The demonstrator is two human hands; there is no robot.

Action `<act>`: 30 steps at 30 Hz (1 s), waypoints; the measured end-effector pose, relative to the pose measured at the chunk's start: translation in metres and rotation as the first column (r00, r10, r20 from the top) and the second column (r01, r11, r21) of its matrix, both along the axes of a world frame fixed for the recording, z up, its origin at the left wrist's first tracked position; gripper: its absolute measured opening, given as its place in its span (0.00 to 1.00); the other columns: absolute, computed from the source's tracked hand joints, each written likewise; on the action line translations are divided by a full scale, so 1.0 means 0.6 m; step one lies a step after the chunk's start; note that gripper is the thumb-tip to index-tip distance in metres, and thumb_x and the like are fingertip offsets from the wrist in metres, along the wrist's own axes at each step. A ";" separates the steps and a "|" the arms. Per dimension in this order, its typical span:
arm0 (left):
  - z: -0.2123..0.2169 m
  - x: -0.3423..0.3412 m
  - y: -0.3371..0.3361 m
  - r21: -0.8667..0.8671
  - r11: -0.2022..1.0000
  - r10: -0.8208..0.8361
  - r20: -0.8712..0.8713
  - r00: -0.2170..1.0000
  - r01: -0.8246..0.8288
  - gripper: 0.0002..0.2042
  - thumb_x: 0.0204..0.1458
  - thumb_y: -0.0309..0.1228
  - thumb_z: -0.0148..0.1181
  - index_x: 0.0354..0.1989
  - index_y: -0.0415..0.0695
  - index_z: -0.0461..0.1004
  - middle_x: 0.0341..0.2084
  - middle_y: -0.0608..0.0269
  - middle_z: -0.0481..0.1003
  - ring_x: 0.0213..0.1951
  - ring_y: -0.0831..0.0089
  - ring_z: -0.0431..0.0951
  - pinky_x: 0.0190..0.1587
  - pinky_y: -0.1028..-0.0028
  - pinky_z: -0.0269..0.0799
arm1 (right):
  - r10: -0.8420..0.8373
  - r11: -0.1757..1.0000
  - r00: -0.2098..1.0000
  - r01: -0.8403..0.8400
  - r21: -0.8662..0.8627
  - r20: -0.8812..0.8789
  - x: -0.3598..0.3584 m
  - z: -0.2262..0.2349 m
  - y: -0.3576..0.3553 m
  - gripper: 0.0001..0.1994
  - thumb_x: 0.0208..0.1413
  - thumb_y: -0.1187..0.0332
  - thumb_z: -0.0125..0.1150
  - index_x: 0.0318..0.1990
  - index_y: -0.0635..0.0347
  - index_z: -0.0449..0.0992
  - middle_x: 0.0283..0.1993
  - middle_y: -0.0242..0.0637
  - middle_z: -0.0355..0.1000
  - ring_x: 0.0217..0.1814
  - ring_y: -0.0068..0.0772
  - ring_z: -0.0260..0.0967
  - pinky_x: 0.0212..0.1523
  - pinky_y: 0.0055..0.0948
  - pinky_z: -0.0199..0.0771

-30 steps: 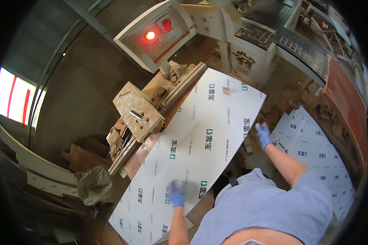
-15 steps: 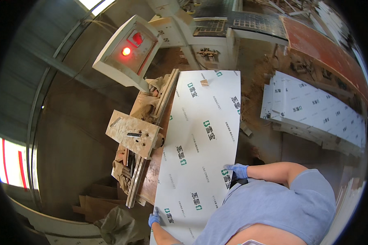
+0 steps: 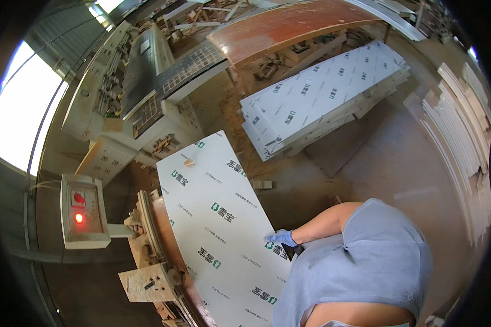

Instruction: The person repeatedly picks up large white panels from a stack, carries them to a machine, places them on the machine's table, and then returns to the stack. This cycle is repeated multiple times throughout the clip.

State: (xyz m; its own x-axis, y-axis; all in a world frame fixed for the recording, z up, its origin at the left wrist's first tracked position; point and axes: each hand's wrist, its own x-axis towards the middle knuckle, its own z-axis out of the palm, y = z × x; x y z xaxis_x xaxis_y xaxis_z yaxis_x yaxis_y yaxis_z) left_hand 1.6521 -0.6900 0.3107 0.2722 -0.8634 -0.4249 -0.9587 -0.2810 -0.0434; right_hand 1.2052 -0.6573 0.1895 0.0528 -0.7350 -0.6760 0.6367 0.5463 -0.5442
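A long white panel (image 3: 232,231), covered in a repeating green and black printed film, lies slantwise in front of me on a brown-topped machine bed (image 3: 169,231). On its right edge rests my right hand (image 3: 281,237) in a blue glove, closed on the edge with the fingers reaching onto the printed face. The underside of that grip is hidden. My left hand is out of the picture. Near the panel's far end sits a small tan chip or patch (image 3: 189,163).
A control box (image 3: 83,212) with a lit red lamp stands left of the bed, above a wooden block (image 3: 147,283). A stack of similar printed panels (image 3: 327,90) lies at the far right, below a reddish-brown tabletop (image 3: 294,27). Pale strips (image 3: 458,141) are piled along the right.
My view has turned to the right, bringing the panel stack and pale strips further in. My left hand, earlier at the panel's left edge, has left view. The right hand stays on the right edge.
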 end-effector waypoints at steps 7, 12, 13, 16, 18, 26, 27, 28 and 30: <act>0.100 0.016 -0.209 -0.011 0.948 -0.318 -0.106 0.942 0.319 0.35 0.50 0.63 0.39 0.52 0.45 0.71 0.45 0.46 0.72 0.50 0.53 0.71 0.53 0.62 0.64 | -0.353 0.893 0.935 0.325 0.311 0.037 0.079 0.057 0.009 0.18 0.49 0.53 0.63 0.38 0.60 0.76 0.34 0.40 0.76 0.31 0.36 0.75 0.32 0.34 0.76; 0.214 0.081 -0.345 -0.057 0.901 -0.434 -0.148 0.889 0.431 0.36 0.50 0.64 0.38 0.52 0.45 0.71 0.47 0.48 0.71 0.51 0.54 0.70 0.54 0.63 0.63 | -0.584 0.767 0.811 0.543 0.341 0.023 0.191 0.176 -0.013 0.18 0.50 0.53 0.61 0.38 0.59 0.76 0.34 0.39 0.76 0.30 0.38 0.74 0.31 0.39 0.76; 0.239 0.092 -0.375 -0.066 0.892 -0.453 -0.164 0.876 0.448 0.36 0.50 0.64 0.38 0.52 0.45 0.71 0.47 0.48 0.71 0.51 0.54 0.70 0.54 0.64 0.63 | -0.625 0.742 0.780 0.586 0.327 0.022 0.216 0.195 -0.018 0.18 0.51 0.53 0.61 0.39 0.58 0.76 0.34 0.39 0.76 0.30 0.38 0.74 0.31 0.40 0.76; 0.286 0.102 -0.482 -0.106 0.844 -0.535 -0.239 0.810 0.526 0.37 0.50 0.65 0.37 0.52 0.45 0.71 0.49 0.50 0.71 0.51 0.55 0.70 0.54 0.64 0.62 | -0.730 0.639 0.682 0.704 0.311 -0.045 0.274 0.188 -0.033 0.18 0.52 0.51 0.58 0.38 0.57 0.76 0.34 0.39 0.75 0.30 0.39 0.73 0.31 0.42 0.74; 0.228 0.110 -0.602 -0.204 0.779 -0.627 -0.218 0.748 0.593 0.37 0.48 0.66 0.38 0.44 0.43 0.74 0.40 0.46 0.73 0.44 0.51 0.73 0.46 0.60 0.65 | -0.691 0.699 0.722 0.682 0.214 -0.040 0.283 0.131 -0.049 0.21 0.54 0.47 0.53 0.39 0.57 0.75 0.32 0.39 0.74 0.29 0.38 0.72 0.30 0.42 0.73; 0.214 0.023 -0.915 -0.360 0.567 -0.814 -0.109 0.570 0.741 0.37 0.46 0.68 0.40 0.27 0.40 0.76 0.28 0.45 0.76 0.35 0.48 0.75 0.38 0.56 0.68 | -0.915 0.397 0.403 0.911 0.109 -0.035 0.411 0.289 -0.178 0.14 0.52 0.56 0.59 0.36 0.56 0.75 0.31 0.38 0.74 0.30 0.36 0.72 0.30 0.38 0.75; 0.217 0.002 -0.947 -0.363 0.539 -0.838 -0.136 0.529 0.760 0.38 0.46 0.68 0.38 0.27 0.40 0.77 0.29 0.44 0.76 0.36 0.48 0.75 0.39 0.56 0.68 | -0.928 0.368 0.372 0.926 0.085 -0.030 0.422 0.278 -0.195 0.13 0.52 0.57 0.59 0.36 0.57 0.75 0.31 0.37 0.74 0.31 0.35 0.72 0.30 0.38 0.74; 0.219 -0.020 -0.973 -0.293 0.514 -0.854 -0.085 0.514 0.806 0.39 0.46 0.69 0.37 0.32 0.41 0.77 0.32 0.43 0.76 0.37 0.48 0.75 0.40 0.56 0.68 | -0.933 0.352 0.357 0.929 0.113 -0.032 0.429 0.267 -0.208 0.13 0.52 0.60 0.59 0.39 0.59 0.75 0.34 0.37 0.75 0.33 0.36 0.73 0.33 0.36 0.75; 0.187 -0.098 -1.011 -0.364 0.408 -0.907 -0.060 0.416 0.837 0.37 0.47 0.68 0.37 0.30 0.42 0.77 0.30 0.45 0.76 0.36 0.48 0.75 0.39 0.55 0.69 | -0.960 0.279 0.279 0.960 -0.012 0.013 0.425 0.177 -0.218 0.13 0.52 0.61 0.59 0.41 0.60 0.75 0.35 0.38 0.75 0.35 0.36 0.73 0.35 0.35 0.75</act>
